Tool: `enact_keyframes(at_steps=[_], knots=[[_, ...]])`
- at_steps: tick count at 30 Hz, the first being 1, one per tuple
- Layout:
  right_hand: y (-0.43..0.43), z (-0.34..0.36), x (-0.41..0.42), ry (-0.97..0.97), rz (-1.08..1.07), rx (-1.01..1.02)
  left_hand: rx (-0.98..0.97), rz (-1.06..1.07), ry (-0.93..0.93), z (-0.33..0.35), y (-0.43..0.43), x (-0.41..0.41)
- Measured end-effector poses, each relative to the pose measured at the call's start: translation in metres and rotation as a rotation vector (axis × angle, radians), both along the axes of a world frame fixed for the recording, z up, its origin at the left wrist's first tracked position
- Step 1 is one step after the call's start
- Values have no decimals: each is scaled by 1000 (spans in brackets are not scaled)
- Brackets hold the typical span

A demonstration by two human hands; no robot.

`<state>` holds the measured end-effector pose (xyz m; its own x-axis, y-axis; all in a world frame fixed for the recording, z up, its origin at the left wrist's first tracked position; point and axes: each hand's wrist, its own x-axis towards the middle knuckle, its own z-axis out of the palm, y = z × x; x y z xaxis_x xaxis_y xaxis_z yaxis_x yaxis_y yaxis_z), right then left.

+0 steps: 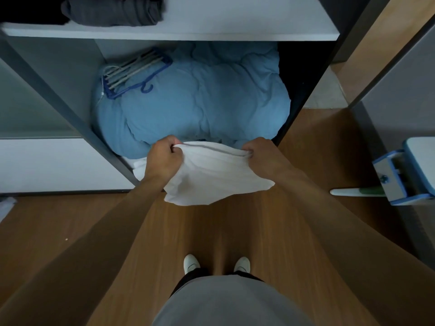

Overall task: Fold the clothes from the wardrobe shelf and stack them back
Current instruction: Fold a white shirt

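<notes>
white garment (211, 175): top edge runs left-right, rest hangs toward floor | left hand (162, 158): pinching left corner | right hand (263, 158): pinching right corner

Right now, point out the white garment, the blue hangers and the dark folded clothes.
white garment (211, 175): head view, middle of the cloth.
blue hangers (134, 68): head view, bars of the bundle.
dark folded clothes (113, 10): head view, grey top fold.

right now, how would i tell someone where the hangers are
Look into the wardrobe's lower compartment, under the white shelf, filled by a big blue duvet. The hangers lie bunched on its far left part, the only stiff, thin-barred thing there, blue-hooked.
</notes>
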<state>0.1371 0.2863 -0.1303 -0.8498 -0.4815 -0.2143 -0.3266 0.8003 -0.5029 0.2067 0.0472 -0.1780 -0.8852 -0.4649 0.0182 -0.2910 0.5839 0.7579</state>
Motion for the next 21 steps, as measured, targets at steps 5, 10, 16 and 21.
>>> enact_keyframes(at_steps=[5,10,16,21], knots=[[-6,9,7,-189,-118,-340,57,-189,-100,0,-23,8],[-19,11,10,-276,47,-262,-136,-288,-292,-3,-33,5],[-22,8,9,-184,242,1,-322,-351,-263,-13,-32,6],[-11,6,1,-148,310,234,-408,-256,-308,-24,-34,20]])
